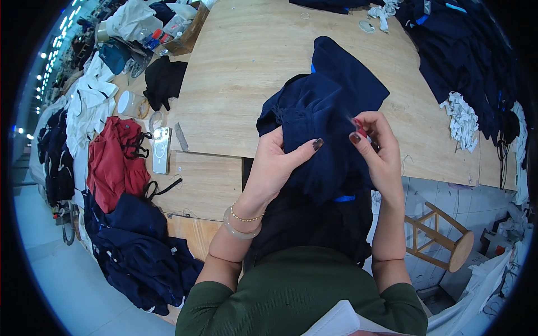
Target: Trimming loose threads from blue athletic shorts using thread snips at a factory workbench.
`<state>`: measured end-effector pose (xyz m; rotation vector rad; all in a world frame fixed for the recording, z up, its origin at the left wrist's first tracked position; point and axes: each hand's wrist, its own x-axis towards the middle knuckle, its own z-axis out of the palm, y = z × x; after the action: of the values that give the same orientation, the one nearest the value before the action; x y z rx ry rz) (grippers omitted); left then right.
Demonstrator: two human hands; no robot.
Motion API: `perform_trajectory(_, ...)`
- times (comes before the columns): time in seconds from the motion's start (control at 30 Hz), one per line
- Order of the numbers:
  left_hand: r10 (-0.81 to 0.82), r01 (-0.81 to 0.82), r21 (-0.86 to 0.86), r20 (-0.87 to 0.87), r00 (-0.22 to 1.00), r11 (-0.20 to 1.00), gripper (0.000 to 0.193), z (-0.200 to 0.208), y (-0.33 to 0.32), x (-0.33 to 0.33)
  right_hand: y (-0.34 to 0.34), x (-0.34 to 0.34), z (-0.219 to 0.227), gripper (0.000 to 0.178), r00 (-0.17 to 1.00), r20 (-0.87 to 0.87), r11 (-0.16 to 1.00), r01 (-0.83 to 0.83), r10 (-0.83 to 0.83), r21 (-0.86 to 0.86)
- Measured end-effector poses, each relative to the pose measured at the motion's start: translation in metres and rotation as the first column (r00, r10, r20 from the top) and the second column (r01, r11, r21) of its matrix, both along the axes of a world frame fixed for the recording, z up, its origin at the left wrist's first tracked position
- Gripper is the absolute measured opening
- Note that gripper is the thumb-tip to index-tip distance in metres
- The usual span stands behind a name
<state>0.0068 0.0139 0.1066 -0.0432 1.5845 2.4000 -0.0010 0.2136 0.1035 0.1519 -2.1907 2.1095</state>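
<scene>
**Two hands on a bunched navy garment at the table edge**

Surroundings: pale wooden worktable [246, 67] with a stepped near edge. On its left side lie a red garment with black straps [115, 162], a phone in a clear case [161, 149], a black crumpled cloth [163, 83] and a round clear-lidded container [130, 104]. White garments [89, 106] sit further left. A heap of dark blue clothes [140, 252] hangs over the lower left corner. More dark blue clothes [465, 61] are piled along the far right side, with a bundle of white strips [462, 119] on them. A wooden stool [443, 238] stands on the floor to the right, below the table. Nothing lies between the hands and the camera.

Grip: the dark navy fabric garment [325, 106] is lifted off the tabletop, held above the near edge in front of the body. Left hand [274, 165] is closed on the lower left folds, thumb pressed across the cloth. Right hand [376, 151] pinches the right side, finger and thumb tips together on the fabric. A small red item shows at those fingertips; what it is cannot be told.
</scene>
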Motion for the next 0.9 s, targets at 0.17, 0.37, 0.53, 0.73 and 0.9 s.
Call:
perform_trajectory(0.17, 0.019, -0.020, -0.028, -0.011, 1.000, 0.999, 0.018, 0.001, 0.001, 0.001, 0.006, 0.000, 0.011, 0.024, 0.963, -0.262, 0.918, 0.050, 0.060, 0.394)
perform_trajectory(0.37, 0.017, -0.017, -0.016, -0.019, 1.000, 1.000, 0.018, 0.005, 0.004, 0.001, -0.003, -0.001, 0.012, 0.021, 0.935, -0.353, 0.889, 0.127, 0.041, 0.440)
perform_trajectory(0.53, 0.003, -0.003, -0.027, -0.015, 1.000, 1.000, 0.019, 0.005, 0.004, 0.000, -0.005, -0.003, 0.013, 0.023, 0.920, -0.388, 0.870, 0.138, 0.065, 0.472)
perform_trajectory(0.73, -0.005, 0.005, -0.043, -0.010, 1.000, 0.999, 0.019, 0.004, 0.002, 0.000, -0.001, -0.003, 0.015, 0.020, 0.910, -0.412, 0.867, 0.169, 0.046, 0.470)
perform_trajectory(0.9, -0.005, 0.005, -0.042, -0.007, 1.000, 0.999, 0.019, 0.005, 0.002, 0.001, -0.006, -0.003, 0.014, 0.020, 0.910, -0.409, 0.865, 0.156, 0.061, 0.477)
